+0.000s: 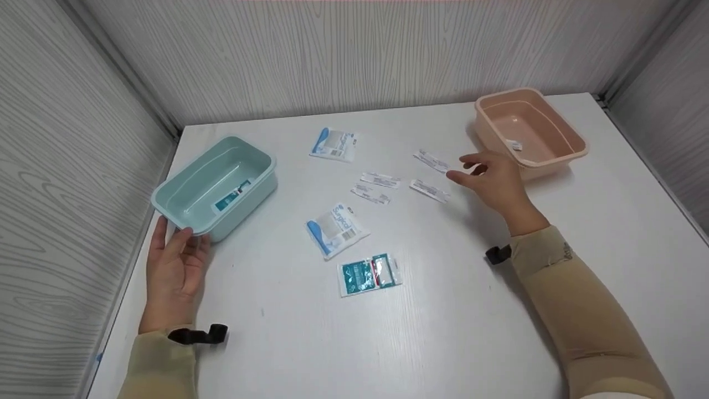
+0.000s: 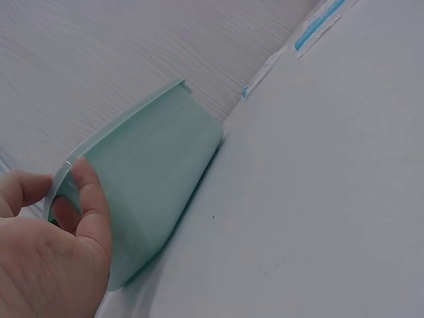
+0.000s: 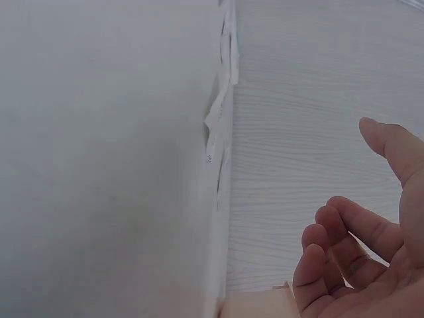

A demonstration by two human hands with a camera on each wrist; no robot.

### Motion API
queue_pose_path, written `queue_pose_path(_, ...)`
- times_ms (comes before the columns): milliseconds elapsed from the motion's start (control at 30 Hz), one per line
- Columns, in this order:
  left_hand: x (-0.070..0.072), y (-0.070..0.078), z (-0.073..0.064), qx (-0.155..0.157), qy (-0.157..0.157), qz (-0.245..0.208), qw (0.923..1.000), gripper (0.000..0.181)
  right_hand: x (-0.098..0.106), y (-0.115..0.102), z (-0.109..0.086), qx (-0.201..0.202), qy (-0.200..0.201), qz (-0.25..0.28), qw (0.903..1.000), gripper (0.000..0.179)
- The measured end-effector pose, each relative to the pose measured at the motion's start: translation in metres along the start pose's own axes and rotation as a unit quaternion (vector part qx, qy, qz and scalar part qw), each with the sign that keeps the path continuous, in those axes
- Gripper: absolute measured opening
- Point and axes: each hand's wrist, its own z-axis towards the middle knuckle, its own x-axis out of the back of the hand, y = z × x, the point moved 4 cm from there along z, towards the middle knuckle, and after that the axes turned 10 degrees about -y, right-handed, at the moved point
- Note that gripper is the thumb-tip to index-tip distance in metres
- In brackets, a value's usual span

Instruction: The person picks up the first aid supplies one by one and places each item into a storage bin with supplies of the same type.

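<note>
At the left, my left hand (image 1: 176, 271) grips the near corner of the light teal basin (image 1: 252, 202), its thumb at the rim and its fingers against the outer wall. A teal-and-white packet (image 1: 232, 197) lies inside that basin. Over the table's right side hovers my right hand (image 1: 496, 180), thumb and fingers apart, nothing between them. Its thumb tip is nearest a narrow white paper sachet (image 1: 431, 160); a second such sachet (image 1: 429, 190) lies just below. Behind this hand stands the pink basin (image 1: 559, 136), holding a small white sachet (image 1: 514, 145).
Two more narrow sachets (image 1: 380, 179) lie mid-table. Blue-and-white packets marked "Surgical" lie at the back (image 1: 334, 145) and in the middle (image 1: 336, 230). Closer to me is a teal packet with a red stripe (image 1: 369, 275). Wood-grain panels (image 1: 354, 55) border the white table (image 1: 310, 343).
</note>
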Motion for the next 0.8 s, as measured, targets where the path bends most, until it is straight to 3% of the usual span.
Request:
queue_pose_path(333,0.003,-0.001,-0.004,0.0,-0.023,-0.023,0.9995,0.086,-0.021,0.008,0.003,-0.02,-0.054,-0.029,0.9979,0.056)
queue_pose_path(600,0.003,-0.001,-0.002,0.003,-0.02,-0.034,0.9992,0.085,-0.036,0.01,0.002,-0.038,-0.103,-0.049,0.9927,0.059)
queue_pose_path(800,0.001,-0.003,0.001,0.004,-0.018,-0.034,0.9992,0.086,-0.039,0.013,0.003,-0.034,-0.121,-0.101,0.9869,0.06)
